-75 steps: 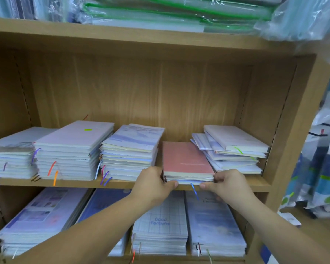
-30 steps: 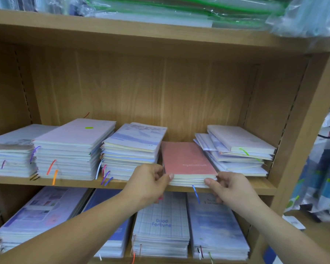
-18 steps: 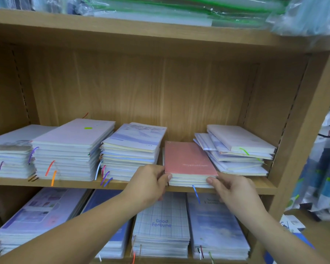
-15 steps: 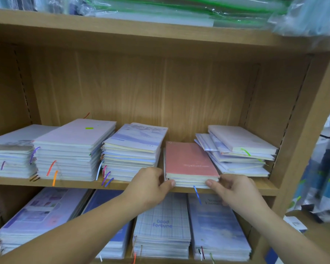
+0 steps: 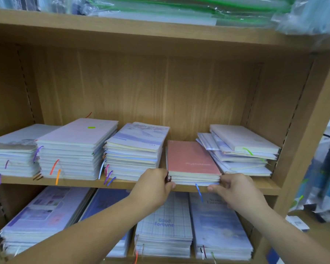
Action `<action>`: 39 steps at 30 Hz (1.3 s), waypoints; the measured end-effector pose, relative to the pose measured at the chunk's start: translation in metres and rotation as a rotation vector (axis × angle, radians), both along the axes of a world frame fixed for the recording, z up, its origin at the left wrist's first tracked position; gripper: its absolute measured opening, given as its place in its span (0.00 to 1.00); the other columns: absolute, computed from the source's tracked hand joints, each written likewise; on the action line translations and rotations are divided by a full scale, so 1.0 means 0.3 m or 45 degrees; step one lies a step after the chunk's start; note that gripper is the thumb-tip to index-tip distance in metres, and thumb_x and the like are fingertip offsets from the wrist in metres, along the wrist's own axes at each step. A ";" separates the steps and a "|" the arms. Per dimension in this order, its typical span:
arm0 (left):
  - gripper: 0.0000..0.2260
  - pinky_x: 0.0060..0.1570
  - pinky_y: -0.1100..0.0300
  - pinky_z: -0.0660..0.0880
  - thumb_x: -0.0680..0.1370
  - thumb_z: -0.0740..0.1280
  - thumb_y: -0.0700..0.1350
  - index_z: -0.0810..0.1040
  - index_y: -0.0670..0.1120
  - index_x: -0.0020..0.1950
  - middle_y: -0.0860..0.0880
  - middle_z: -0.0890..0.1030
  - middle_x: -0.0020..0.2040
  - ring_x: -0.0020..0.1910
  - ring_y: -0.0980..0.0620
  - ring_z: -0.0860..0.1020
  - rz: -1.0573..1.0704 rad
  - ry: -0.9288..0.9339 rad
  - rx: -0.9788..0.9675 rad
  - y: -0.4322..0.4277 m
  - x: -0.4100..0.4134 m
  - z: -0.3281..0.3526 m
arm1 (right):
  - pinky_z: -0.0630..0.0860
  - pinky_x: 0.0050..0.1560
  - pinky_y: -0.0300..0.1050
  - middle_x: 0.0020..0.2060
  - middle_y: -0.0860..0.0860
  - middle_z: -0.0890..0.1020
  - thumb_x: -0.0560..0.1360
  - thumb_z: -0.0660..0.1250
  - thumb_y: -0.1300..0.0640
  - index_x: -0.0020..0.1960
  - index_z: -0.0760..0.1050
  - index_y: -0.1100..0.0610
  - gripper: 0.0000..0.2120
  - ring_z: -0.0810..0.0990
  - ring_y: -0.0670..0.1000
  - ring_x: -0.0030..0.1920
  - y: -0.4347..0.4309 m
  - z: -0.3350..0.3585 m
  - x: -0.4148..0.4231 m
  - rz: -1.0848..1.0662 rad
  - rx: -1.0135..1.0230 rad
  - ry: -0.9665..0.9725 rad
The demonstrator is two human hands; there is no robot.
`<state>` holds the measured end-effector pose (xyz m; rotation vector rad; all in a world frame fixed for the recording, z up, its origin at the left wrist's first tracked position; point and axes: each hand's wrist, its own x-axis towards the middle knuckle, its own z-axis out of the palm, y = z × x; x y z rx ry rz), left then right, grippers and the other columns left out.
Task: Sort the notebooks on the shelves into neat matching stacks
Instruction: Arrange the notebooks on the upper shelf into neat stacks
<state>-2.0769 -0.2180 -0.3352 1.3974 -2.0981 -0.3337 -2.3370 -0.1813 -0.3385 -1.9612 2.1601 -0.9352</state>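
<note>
Your left hand grips the front left corner of the pink-topped stack, with the fingers curled round its side and the thumb at the front edge. Your right hand pinches the front right corner, thumb low along the bottom notebook. Both are clamped on the same short pile, which sits at the front lip of the middle shelf. It lies between the taller blue-covered stack on its left and the slumped stack on its right.

The step in hand looks like squaring this pile. Press inward evenly from both sides and let the covers slide until the edges line up. If you squeeze only at the front corners, the thin notebooks will likely fan out at the back.

Mind the blue ribbon hanging off the front edge, and don't trap it under the bottom cover.

Then ease the pile straight back, parallel to the taller stack, without nudging either neighbour. The slumped stack lies just beside your right fingers, its notebooks skewed and leaning toward the pink cover. A sideways shove could tip them, and that stack probably wants sorting next.

There appears to be some bare shelf behind the pink pile before the back panel, so you should have room to seat it deeper.
</note>
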 end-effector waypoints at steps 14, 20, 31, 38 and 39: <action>0.04 0.34 0.56 0.73 0.78 0.69 0.46 0.78 0.50 0.44 0.50 0.80 0.30 0.27 0.55 0.75 0.087 0.406 -0.138 0.069 0.226 0.006 | 0.70 0.34 0.45 0.26 0.47 0.75 0.71 0.69 0.32 0.30 0.70 0.53 0.27 0.76 0.49 0.34 0.089 0.180 0.231 -0.048 -0.117 0.275; 0.07 0.36 0.57 0.72 0.76 0.73 0.49 0.77 0.50 0.41 0.51 0.79 0.27 0.32 0.56 0.78 0.404 0.381 -0.148 0.017 0.458 0.019 | 0.69 0.31 0.44 0.21 0.47 0.74 0.71 0.72 0.36 0.31 0.75 0.60 0.27 0.75 0.48 0.26 -0.092 0.187 0.491 0.262 0.121 -0.043; 0.12 0.33 0.58 0.71 0.77 0.70 0.53 0.80 0.48 0.37 0.54 0.77 0.26 0.28 0.56 0.74 0.158 0.123 -0.152 0.056 0.455 0.006 | 0.78 0.32 0.43 0.25 0.53 0.83 0.76 0.68 0.41 0.34 0.79 0.59 0.23 0.83 0.54 0.25 -0.063 0.241 0.559 0.257 0.360 -0.054; 0.11 0.39 0.57 0.79 0.72 0.67 0.54 0.83 0.48 0.42 0.54 0.83 0.34 0.33 0.57 0.80 -0.224 0.383 -0.106 0.106 0.047 0.156 | 0.78 0.36 0.46 0.26 0.56 0.78 0.75 0.69 0.41 0.35 0.73 0.61 0.23 0.78 0.53 0.28 0.048 0.272 0.198 0.029 -0.126 0.023; 0.14 0.40 0.56 0.79 0.72 0.66 0.56 0.82 0.46 0.43 0.52 0.83 0.35 0.35 0.55 0.81 -0.243 0.392 -0.086 0.092 -0.024 0.178 | 0.76 0.36 0.47 0.26 0.55 0.77 0.76 0.70 0.43 0.33 0.73 0.60 0.22 0.78 0.52 0.30 0.063 0.280 0.122 -0.046 -0.199 0.014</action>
